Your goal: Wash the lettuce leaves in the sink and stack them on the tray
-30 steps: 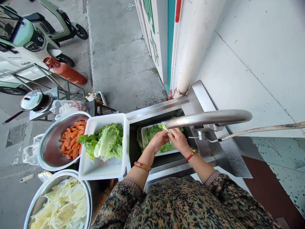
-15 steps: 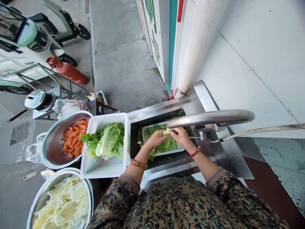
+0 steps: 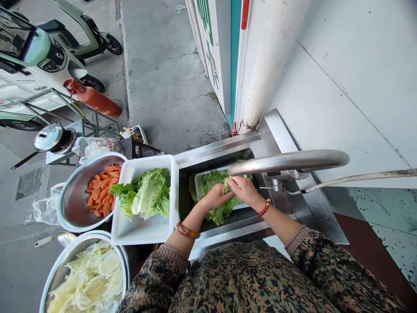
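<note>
Both hands (image 3: pixel 216 197) grip lettuce (image 3: pixel 227 186), pale end toward the faucet (image 3: pixel 289 161), long axis unclear.

Premises found to be an open-air kitchen, set against the pale outer wall (image 3: pixel 355 82) of a building. I stand at a steel sink (image 3: pixel 216 148) with a curved tap (image 3: pixel 289 159). Beside me are leafy greens (image 3: pixel 148 195) and a metal bowl (image 3: pixel 70 202) of sliced carrots. Further noted: a lidded pan (image 3: pixel 48 138), a red gas cylinder (image 3: pixel 94 100) and (hardly indoor fittings) a parked scooter (image 3: pixel 67 39) and grey pavement (image 3: pixel 163 87).
</note>
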The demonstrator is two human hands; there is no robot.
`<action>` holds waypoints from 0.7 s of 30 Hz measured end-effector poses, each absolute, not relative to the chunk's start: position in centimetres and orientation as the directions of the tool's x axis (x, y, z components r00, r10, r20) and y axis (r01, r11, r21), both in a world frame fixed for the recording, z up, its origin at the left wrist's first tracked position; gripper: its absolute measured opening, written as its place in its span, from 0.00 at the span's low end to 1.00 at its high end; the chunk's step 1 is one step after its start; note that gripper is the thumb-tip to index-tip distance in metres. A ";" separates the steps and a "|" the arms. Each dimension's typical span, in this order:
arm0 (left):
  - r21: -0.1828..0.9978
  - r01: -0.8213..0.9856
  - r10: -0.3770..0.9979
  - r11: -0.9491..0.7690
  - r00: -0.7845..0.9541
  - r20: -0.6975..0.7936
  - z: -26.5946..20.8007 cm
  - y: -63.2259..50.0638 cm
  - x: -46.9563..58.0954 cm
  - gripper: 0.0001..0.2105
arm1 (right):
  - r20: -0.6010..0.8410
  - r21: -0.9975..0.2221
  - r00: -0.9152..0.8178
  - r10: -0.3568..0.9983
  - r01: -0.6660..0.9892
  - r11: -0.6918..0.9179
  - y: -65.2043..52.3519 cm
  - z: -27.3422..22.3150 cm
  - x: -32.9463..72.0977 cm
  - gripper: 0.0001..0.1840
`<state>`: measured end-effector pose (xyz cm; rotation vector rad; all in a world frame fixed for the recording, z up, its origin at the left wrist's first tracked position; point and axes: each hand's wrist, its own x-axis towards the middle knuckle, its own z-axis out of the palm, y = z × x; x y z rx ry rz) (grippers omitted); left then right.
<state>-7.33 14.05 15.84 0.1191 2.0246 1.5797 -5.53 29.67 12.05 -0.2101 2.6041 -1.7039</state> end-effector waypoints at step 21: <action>0.826 -0.422 -0.003 -0.374 -0.890 -0.456 13.0 11.8 -8.2 0.17 | -0.388 -0.916 -0.911 0.138 0.365 -0.170 29.8 4.7 -6.0 0.22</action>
